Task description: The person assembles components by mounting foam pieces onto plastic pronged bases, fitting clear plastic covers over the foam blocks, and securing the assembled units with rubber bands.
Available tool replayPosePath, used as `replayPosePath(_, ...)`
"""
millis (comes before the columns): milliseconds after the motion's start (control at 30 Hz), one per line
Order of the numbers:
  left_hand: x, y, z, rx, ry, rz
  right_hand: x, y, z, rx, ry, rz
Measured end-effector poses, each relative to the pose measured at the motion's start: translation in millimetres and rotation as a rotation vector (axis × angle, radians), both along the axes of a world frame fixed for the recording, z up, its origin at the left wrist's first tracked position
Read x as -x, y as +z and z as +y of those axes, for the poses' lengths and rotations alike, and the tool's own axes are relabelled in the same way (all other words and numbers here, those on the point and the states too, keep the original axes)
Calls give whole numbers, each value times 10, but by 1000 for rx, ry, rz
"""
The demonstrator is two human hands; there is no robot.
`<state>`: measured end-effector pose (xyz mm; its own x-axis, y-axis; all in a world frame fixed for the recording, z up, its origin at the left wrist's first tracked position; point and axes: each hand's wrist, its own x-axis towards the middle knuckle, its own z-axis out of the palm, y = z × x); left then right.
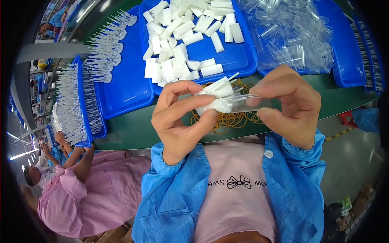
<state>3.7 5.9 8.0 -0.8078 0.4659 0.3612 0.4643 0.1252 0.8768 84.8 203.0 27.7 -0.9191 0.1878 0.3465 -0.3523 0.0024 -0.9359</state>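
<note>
Here we are at the green table, its near edge right up against the worker. Across the back sits the blue tray of white blocks, and just beside it the heap of clear sleeves, both in front of the worker, presumably for a short reach. To the left, spiky white pieces overlap in a row along a tray edge, perhaps so the thin tips don't tangle.

Up in the middle, the left hand has thumb and fingers clamped round a white bundle, likely to keep its parts together. The right hand pinches a clear sleeve by its edges, thumb and forefinger apart, probably to avoid crushing it; the sleeve meets the bundle's right end. Beneath lie yellow bands (quite the tangle!). And smallest, thin white rods poke from the bundle's top.
</note>
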Motion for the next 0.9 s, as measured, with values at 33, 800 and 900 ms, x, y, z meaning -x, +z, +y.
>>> replayPosePath(33,-2,-2,1,2,4,-5,-7,7,6,-53,0,-7)
replayPosePath(800,-60,-15,64,18,139,310,17,-240,-195,266,2,-105)
replayPosePath(900,-51,-28,53,30,126,293,39,-209,-146,138,-48,-94)
